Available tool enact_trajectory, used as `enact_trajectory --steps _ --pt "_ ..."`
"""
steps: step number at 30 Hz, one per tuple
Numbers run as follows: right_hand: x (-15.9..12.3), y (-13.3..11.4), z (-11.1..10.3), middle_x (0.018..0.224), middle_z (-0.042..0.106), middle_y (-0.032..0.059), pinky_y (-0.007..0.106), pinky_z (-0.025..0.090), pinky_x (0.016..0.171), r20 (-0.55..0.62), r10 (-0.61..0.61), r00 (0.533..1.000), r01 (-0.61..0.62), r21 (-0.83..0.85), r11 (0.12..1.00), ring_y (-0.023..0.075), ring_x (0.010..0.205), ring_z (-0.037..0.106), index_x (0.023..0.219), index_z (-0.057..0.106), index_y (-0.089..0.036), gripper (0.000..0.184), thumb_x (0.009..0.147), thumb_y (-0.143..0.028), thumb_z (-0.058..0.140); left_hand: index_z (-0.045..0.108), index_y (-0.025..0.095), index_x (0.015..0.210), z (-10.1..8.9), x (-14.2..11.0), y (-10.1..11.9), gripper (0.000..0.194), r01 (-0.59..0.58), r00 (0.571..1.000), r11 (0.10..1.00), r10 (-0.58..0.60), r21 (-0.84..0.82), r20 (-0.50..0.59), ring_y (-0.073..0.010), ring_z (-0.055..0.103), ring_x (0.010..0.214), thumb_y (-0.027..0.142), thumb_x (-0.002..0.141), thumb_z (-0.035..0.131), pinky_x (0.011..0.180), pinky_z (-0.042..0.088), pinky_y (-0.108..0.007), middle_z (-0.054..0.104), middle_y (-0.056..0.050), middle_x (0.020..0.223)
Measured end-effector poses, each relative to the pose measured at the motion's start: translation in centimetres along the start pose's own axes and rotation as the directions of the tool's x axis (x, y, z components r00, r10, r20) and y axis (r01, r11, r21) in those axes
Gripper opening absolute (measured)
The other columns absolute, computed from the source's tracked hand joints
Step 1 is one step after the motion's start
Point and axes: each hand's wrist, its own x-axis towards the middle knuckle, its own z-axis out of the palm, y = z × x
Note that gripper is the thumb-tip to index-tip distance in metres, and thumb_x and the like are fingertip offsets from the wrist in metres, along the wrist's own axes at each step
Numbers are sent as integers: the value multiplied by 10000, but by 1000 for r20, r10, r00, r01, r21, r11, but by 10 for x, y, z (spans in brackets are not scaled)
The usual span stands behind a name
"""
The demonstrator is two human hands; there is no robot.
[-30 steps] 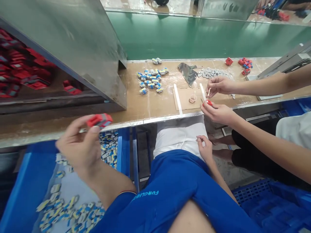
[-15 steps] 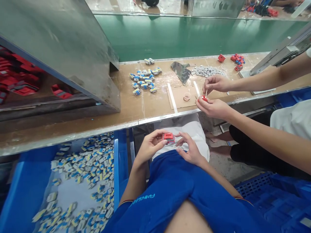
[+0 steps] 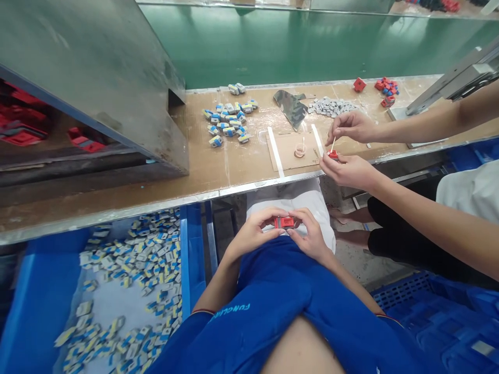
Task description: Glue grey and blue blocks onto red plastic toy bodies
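Above my lap I hold a small red plastic block with a grey band (image 3: 284, 223), its recessed face turned up. My left hand (image 3: 255, 232) grips its left end between thumb and fingers. On the opposite end, the thumb and fingers of my right hand (image 3: 312, 238) are closed too. Beneath the block lies white cloth (image 3: 307, 195) over my knees. At my right, a co-worker's hand (image 3: 351, 172) holds a small red piece (image 3: 332, 155), while that person's other hand (image 3: 354, 127) brings a thin white stick (image 3: 333, 144) to it.
A tabletop (image 3: 249, 163) carries a cluster of grey, blue and yellow pieces (image 3: 230, 123), camouflage cloth (image 3: 291, 108), small grey parts (image 3: 331, 106) and red pieces (image 3: 385, 85). A metal housing (image 3: 128, 78) stands left. Below it, a blue bin (image 3: 191, 249) holds many similar pieces.
My right hand has closed in on the block, its fingers now on the right end. The block has shifted slightly right and turned. The view has tilted down a little.
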Motion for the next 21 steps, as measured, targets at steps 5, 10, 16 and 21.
enact_trajectory --steps 5,10,16,21 --pt "0 -2 0 1146 671 77 368 637 760 -31 9 999 -8 55 998 219 997 671 1317 631 -306 332 993 -359 682 758 199 1197 4 0 -1 400 -23 999 998 21 -57 -35 -252 756 1093 308 828 865 976 623 -354 767 -125 1186" --pt "-2 0 -1 1134 687 88 417 666 818 -44 51 998 -48 73 996 244 1034 696 1281 651 -289 322 983 -404 701 762 201 1184 8 -1 -6 441 -1 997 993 -8 -119 -75 -255 768 1070 337 788 902 966 626 -361 782 -111 1172" --pt "1 -1 0 1151 678 80 376 676 774 -37 57 998 -52 123 991 222 993 702 1305 641 -298 374 956 -378 746 773 179 1155 11 -1 -10 396 51 987 978 -81 -203 -141 -219 779 992 393 834 864 885 638 -300 797 -96 1121" --pt "4 -2 2 1103 674 64 381 658 766 -8 11 1000 -11 50 999 214 947 686 1296 648 -300 345 961 -313 728 772 141 1082 13 2 -11 411 94 968 972 -140 -216 -207 -178 761 816 484 863 823 715 628 -249 807 -87 992"
